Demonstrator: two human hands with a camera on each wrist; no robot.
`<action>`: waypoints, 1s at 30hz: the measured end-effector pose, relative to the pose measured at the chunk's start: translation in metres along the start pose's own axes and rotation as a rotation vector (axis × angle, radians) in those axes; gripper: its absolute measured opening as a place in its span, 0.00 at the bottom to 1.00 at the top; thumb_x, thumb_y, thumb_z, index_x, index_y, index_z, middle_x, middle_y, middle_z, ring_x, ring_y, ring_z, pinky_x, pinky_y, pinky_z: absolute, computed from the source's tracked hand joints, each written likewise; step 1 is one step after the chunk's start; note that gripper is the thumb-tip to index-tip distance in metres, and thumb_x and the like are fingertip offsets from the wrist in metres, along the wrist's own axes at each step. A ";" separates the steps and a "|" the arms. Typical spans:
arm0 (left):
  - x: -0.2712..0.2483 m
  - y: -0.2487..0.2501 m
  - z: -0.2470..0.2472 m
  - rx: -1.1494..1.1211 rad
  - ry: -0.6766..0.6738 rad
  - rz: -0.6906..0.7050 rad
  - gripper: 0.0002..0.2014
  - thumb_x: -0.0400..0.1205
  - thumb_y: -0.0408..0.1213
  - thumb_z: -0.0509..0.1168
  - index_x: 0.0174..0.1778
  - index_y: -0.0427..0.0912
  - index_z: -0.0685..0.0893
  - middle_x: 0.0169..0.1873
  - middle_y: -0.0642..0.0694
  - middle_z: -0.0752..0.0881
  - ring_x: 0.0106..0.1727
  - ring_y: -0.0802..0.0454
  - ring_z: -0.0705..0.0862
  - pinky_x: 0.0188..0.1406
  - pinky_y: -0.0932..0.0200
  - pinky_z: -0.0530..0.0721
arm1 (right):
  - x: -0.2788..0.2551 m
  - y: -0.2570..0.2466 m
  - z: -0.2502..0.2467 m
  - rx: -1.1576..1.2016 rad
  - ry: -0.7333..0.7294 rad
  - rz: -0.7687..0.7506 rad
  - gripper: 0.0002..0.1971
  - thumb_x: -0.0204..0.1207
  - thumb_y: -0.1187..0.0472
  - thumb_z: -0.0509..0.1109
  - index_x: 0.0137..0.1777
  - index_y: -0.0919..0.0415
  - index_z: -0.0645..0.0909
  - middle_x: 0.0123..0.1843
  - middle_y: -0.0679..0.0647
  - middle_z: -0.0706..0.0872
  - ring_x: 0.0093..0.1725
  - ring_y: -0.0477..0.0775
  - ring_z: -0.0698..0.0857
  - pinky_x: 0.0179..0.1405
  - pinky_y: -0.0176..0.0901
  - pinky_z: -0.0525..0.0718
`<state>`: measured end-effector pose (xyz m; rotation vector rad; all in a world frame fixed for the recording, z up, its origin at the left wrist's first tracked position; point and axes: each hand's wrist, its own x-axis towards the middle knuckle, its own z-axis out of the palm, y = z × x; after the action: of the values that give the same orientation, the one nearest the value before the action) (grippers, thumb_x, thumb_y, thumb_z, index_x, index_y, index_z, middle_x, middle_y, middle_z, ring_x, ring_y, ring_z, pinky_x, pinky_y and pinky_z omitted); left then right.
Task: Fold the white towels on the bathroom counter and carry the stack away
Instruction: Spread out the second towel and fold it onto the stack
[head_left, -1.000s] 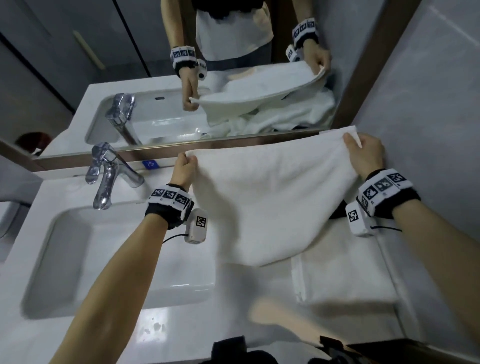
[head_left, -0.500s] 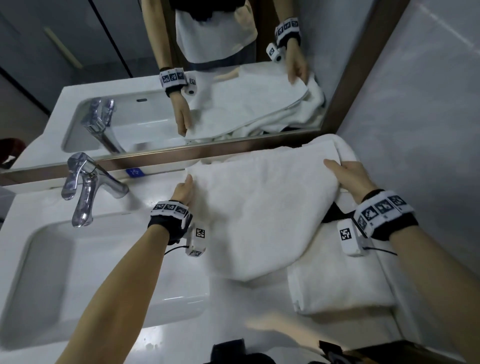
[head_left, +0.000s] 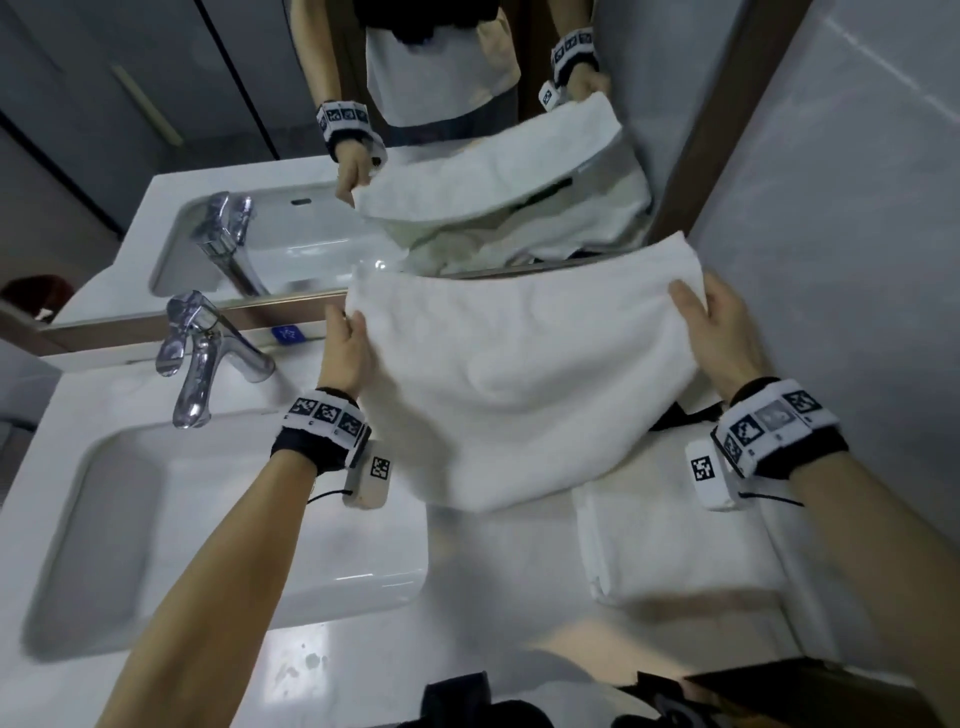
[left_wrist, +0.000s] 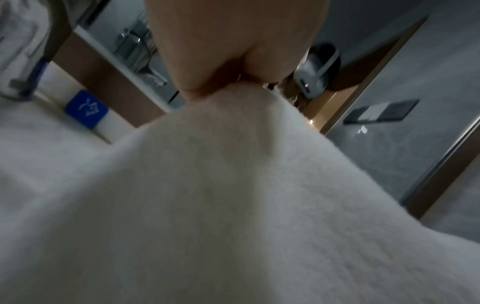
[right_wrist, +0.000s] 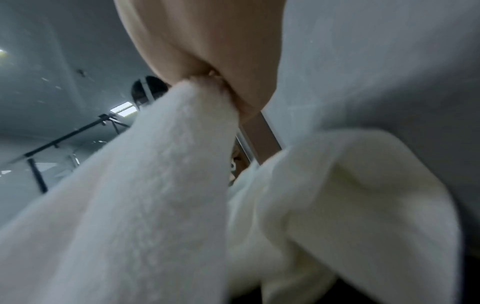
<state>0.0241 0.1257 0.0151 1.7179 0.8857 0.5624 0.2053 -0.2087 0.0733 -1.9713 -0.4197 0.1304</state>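
A white towel (head_left: 519, 384) hangs in the air above the counter, doubled over, its lower fold drooping toward the counter. My left hand (head_left: 347, 347) pinches its upper left edge, seen close in the left wrist view as the towel (left_wrist: 233, 205) gripped by the hand (left_wrist: 233, 51). My right hand (head_left: 719, 332) pinches the upper right edge; the right wrist view shows the towel (right_wrist: 155, 185) caught in that hand (right_wrist: 207, 51). A folded white towel (head_left: 675, 540) lies flat on the counter below my right wrist. More loose white towel (right_wrist: 350, 185) is heaped behind, by the wall.
A white sink basin (head_left: 156, 519) with a chrome tap (head_left: 202, 358) takes up the left of the white counter (head_left: 467, 623). A mirror (head_left: 311, 156) runs along the back and a grey wall (head_left: 831, 208) closes the right side. A dark object (head_left: 779, 691) sits at the counter's front edge.
The towel, lowered toward the counter half a second ago, has been lifted up again. Both hands keep their hold on its top edge and have risen with it.
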 end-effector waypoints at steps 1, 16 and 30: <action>-0.002 0.013 -0.005 -0.027 0.039 0.042 0.10 0.87 0.36 0.49 0.39 0.48 0.64 0.34 0.52 0.68 0.36 0.57 0.70 0.43 0.60 0.71 | 0.002 -0.009 -0.005 -0.007 0.027 -0.050 0.11 0.83 0.56 0.61 0.56 0.61 0.80 0.53 0.54 0.85 0.47 0.42 0.79 0.41 0.22 0.76; -0.042 0.116 -0.054 -0.323 0.117 0.446 0.07 0.85 0.36 0.52 0.45 0.53 0.69 0.36 0.64 0.82 0.38 0.68 0.80 0.43 0.69 0.78 | -0.007 -0.109 -0.068 0.252 0.171 -0.267 0.10 0.80 0.58 0.63 0.37 0.45 0.77 0.33 0.26 0.85 0.35 0.25 0.80 0.35 0.21 0.76; 0.006 -0.024 0.002 0.088 0.031 0.000 0.11 0.81 0.21 0.51 0.51 0.42 0.68 0.34 0.54 0.75 0.35 0.62 0.74 0.26 0.82 0.72 | 0.052 0.026 0.014 -0.090 -0.158 0.084 0.13 0.82 0.64 0.62 0.63 0.66 0.81 0.63 0.66 0.84 0.56 0.53 0.80 0.55 0.40 0.76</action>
<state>0.0219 0.1329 -0.0083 1.7924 0.9442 0.5589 0.2561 -0.1880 0.0487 -2.0755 -0.4513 0.3275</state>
